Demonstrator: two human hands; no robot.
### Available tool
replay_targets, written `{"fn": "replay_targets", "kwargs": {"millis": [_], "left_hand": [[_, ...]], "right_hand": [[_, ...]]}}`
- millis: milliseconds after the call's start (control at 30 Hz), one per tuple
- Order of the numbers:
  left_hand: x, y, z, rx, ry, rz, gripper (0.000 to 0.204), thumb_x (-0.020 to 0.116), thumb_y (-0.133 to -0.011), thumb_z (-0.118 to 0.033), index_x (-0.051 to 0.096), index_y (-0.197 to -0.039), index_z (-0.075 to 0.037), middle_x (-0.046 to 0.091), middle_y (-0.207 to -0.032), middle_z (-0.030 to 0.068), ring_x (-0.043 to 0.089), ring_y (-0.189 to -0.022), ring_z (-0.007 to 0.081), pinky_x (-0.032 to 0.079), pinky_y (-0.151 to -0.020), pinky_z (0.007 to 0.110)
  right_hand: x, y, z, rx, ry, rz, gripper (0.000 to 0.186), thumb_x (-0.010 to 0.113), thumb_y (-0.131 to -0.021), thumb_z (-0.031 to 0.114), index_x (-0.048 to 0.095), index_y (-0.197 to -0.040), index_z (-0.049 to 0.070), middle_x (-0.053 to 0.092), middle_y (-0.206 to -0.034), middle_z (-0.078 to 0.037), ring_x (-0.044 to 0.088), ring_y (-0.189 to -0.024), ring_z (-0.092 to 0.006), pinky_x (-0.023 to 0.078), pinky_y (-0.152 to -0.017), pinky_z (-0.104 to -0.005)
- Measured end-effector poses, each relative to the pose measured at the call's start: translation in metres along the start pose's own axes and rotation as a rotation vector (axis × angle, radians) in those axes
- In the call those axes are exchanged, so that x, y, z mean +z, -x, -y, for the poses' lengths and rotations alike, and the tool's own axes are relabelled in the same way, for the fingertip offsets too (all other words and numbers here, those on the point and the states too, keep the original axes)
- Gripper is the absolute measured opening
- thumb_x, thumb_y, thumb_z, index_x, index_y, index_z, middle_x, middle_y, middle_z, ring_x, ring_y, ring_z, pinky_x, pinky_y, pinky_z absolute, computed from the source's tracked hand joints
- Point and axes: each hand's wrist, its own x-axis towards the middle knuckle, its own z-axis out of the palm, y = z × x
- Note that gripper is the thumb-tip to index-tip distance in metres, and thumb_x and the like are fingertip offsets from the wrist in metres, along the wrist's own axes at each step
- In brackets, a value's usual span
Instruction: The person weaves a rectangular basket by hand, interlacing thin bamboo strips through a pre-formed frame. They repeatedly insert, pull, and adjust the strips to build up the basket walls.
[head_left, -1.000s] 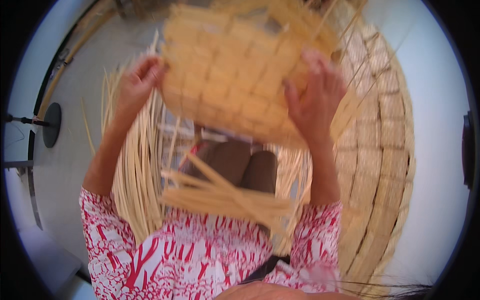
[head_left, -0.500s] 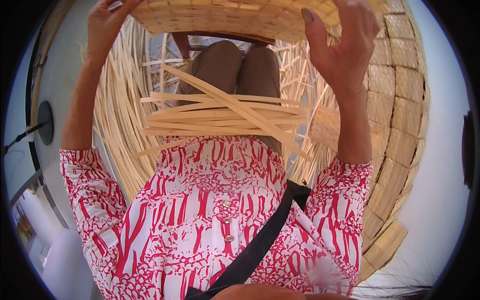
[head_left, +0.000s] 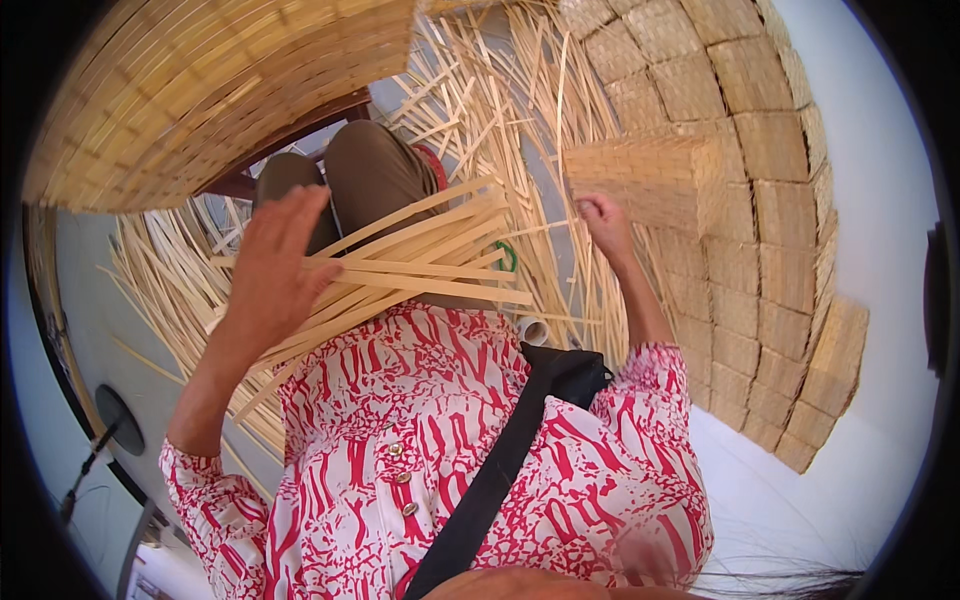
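Strips (head_left: 440, 268) laid across lap (head_left: 370, 170), unwoven. Left hand (head_left: 278, 280) opened over strips' left ends. Right hand (head_left: 606, 225) curled by box (head_left: 635, 178); grip cannot be told. Panel (head_left: 250, 85) seen beyond lap's far-left edge: visible weave judged done, rest cut off.

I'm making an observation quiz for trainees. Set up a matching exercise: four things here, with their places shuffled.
1. Left hand
2. Black strap
3. Large woven piece
4. Rows of woven blocks

A. Diagonally across the patterned shirt
B. Alongside the white surface at right
C. Over the pale strips
D. Upper left of the view

Pairs: 1-C, 2-A, 3-D, 4-B
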Motion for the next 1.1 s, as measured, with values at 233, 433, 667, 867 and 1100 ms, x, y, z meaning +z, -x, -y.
{"fn": "replay_targets", "kwargs": {"millis": [233,433,667,867,1100], "left_hand": [[-0.010,0.028,-0.027,-0.042,0.074,0.404,0.072,0.070,-0.084,-0.027,0.038,-0.145,-0.004,0.058,-0.118,0.0222,0.057,-0.100,0.0416,0.045,-0.086,0.048],[-0.011,0.035,-0.034,-0.056,0.119,0.470,0.074,0.074,-0.080,-0.024,0.040,-0.143,-0.004,0.063,-0.105,0.0191,0.061,-0.087,0.0396,0.049,-0.075,0.045],[-0.011,0.026,-0.025,-0.084,0.229,0.361,0.028,0.061,-0.093,-0.021,0.057,-0.115,-0.003,0.065,-0.087,0.0155,0.063,-0.072,0.0327,0.049,-0.064,0.039],[-0.024,0.013,-0.025,-0.344,0.685,0.583,0.017,0.066,-0.091,-0.017,0.061,-0.096,-0.001,0.062,-0.071,0.0108,0.057,-0.062,0.0145,0.045,-0.060,0.029],[-0.032,0.009,-0.032,-0.380,0.707,0.551,0.017,0.065,-0.091,-0.015,0.062,-0.098,-0.001,0.063,-0.073,0.0125,0.060,-0.065,0.0151,0.047,-0.062,0.030]], "right_hand": [[0.060,0.043,-0.021,0.383,-0.094,0.299,0.026,0.056,-0.093,0.019,0.068,-0.105,-0.001,0.068,-0.085,-0.007,0.064,-0.079,-0.0139,0.052,-0.072,-0.0278],[0.058,0.067,-0.068,0.483,-0.114,0.381,0.029,0.059,-0.090,0.024,0.067,-0.100,-0.002,0.068,-0.077,-0.008,0.064,-0.067,-0.0165,0.052,-0.063,-0.0298],[0.035,0.095,-0.094,0.648,-0.116,0.362,0.027,0.059,-0.091,0.023,0.067,-0.101,-0.001,0.067,-0.080,-0.008,0.064,-0.070,-0.0166,0.053,-0.064,-0.0300],[0.027,0.077,-0.090,0.413,0.273,0.375,0.032,0.056,-0.086,0.022,0.070,-0.108,0.003,0.070,-0.100,-0.020,0.066,-0.096,-0.0347,0.051,-0.085,-0.0401],[0.045,0.025,-0.136,0.226,0.442,0.339,0.043,0.049,-0.081,0.011,0.064,-0.121,0.002,0.065,-0.114,-0.027,0.061,-0.111,-0.0389,0.047,-0.097,-0.0395]]}}
